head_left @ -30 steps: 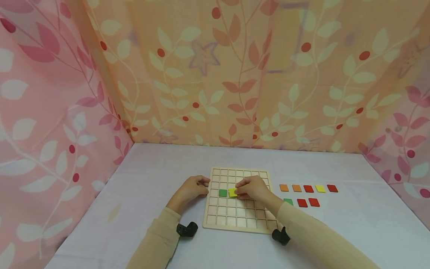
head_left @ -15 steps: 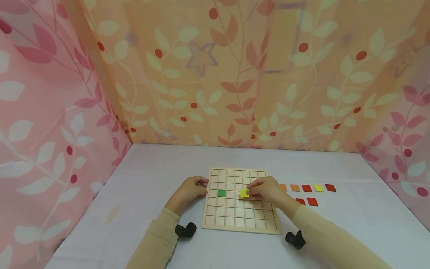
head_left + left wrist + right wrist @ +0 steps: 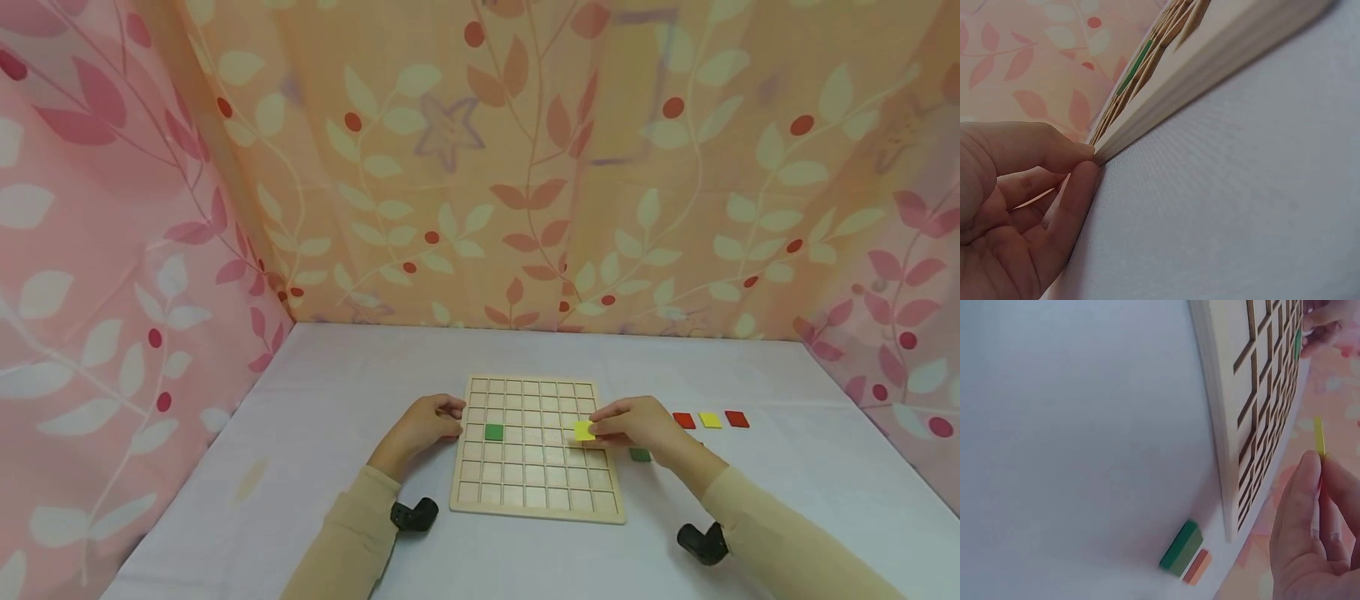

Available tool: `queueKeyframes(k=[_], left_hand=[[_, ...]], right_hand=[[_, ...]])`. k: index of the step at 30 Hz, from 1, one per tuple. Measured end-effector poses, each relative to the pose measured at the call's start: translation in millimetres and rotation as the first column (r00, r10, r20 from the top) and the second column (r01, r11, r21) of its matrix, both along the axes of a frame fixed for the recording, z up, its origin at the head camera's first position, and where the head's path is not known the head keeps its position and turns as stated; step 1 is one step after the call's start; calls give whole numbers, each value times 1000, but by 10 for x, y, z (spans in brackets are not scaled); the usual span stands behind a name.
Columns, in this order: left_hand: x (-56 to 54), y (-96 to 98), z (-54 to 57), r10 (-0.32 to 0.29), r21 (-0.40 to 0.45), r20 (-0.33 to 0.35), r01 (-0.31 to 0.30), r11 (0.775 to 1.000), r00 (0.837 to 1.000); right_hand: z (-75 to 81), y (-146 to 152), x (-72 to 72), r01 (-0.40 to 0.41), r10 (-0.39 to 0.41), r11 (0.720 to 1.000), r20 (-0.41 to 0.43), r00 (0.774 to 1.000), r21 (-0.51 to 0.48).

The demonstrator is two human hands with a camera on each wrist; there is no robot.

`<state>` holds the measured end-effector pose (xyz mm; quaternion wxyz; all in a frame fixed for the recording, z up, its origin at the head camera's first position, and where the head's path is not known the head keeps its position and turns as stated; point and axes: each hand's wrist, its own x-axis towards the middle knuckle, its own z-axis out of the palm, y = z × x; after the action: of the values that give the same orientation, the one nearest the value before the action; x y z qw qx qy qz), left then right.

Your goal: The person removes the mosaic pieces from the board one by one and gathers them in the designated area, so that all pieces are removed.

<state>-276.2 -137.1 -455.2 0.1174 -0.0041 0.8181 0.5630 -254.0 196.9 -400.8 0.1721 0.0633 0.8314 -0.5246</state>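
A square wooden grid board [image 3: 534, 497] lies on the table, with a green square tile [image 3: 493, 432] in one of its left-hand cells. At the board's left edge, my left hand [image 3: 423, 427] pinches the rim [image 3: 1124, 139] between thumb and finger. My right hand [image 3: 643, 427] holds a thin yellow square tile [image 3: 584, 431] by its edge, between thumb and fingertips. That tile hangs above the grid's right-hand columns, and in the right wrist view the yellow tile [image 3: 1319, 435] shows edge-on, raised off the board.
Right of the board lie loose tiles: a red one [image 3: 684, 421], a yellow one [image 3: 710, 421], another red one [image 3: 737, 419] and a green one [image 3: 640, 455]. An orange tile [image 3: 1197, 567] shows in the right wrist view. Floral curtains [image 3: 450, 208] stand behind the table.
My right hand has moved right across the board with the yellow tile, away from the green tile toward the board's right side. My left hand has stayed at the left edge.
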Motion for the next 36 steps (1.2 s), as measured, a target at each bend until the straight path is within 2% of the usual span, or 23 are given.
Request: queueKeyframes(k=[11, 19, 26, 31, 36], left_hand=[[3, -16, 10, -14, 20, -9, 14, 1000, 1000], [24, -17, 43, -18, -3, -7, 18, 1000, 1000], [33, -10, 67, -18, -1, -6, 18, 1000, 1000], [26, -7, 56, -11, 1, -12, 11, 1000, 1000], [16, -17, 25, -13, 9, -15, 14, 1000, 1000]], right_hand=[[11, 396, 31, 10, -11, 999, 19, 1000, 46], [59, 725, 62, 9, -13, 995, 36, 999, 101], [94, 995, 71, -21, 18, 995, 37, 999, 93], [85, 1185, 72, -7, 4, 998, 48, 999, 57], [65, 1349, 66, -16, 13, 994, 33, 999, 104]])
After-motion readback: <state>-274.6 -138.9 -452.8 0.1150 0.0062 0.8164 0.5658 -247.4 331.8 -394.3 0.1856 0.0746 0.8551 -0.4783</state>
